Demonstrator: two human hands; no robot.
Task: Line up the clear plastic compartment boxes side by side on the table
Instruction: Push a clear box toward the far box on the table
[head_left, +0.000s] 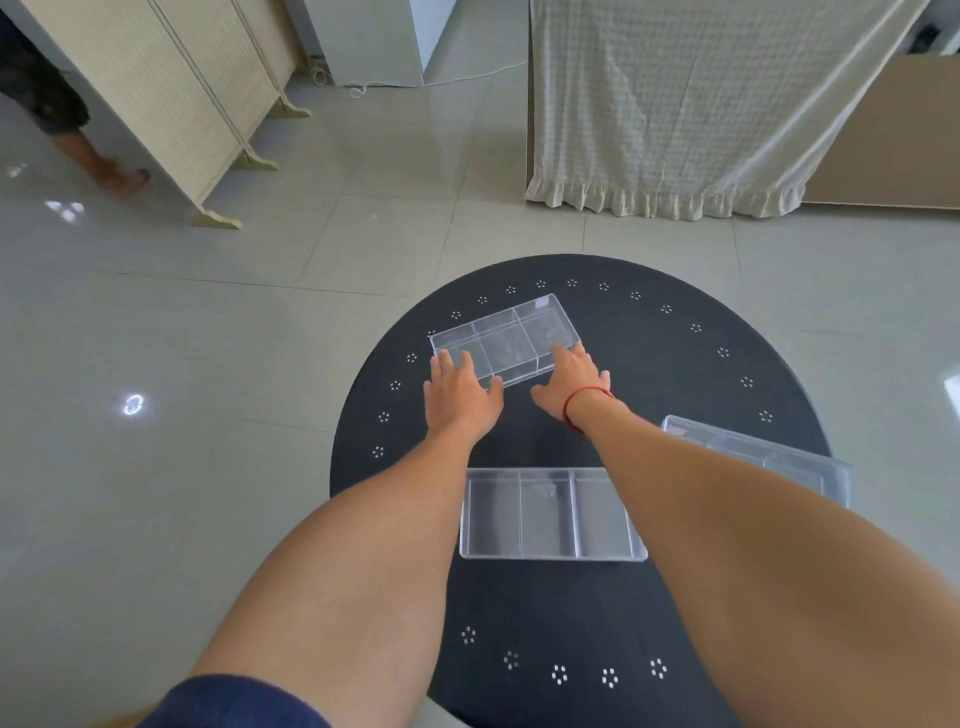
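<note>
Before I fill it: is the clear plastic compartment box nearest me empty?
Empty: the nearest clear plastic compartment box shows only bare compartment floors.

Lighting: bright, even daylight; glare spots on glossy floor tiles (133, 404); wide-angle bending at edges; sharp focus.

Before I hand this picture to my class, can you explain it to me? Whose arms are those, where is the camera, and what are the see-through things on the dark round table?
There is no machine here. A person wears a camera on the head, looking forward and down, so the bare arms are their own. The round black table carries three clear plastic compartment boxes. The far box lies at an angle; the left hand and right hand rest on its near edge, fingers spread, apparently steadying or sliding it rather than lifting it. The near box lies between the forearms. The third box sits to the right, partly hidden by the right arm.
</note>
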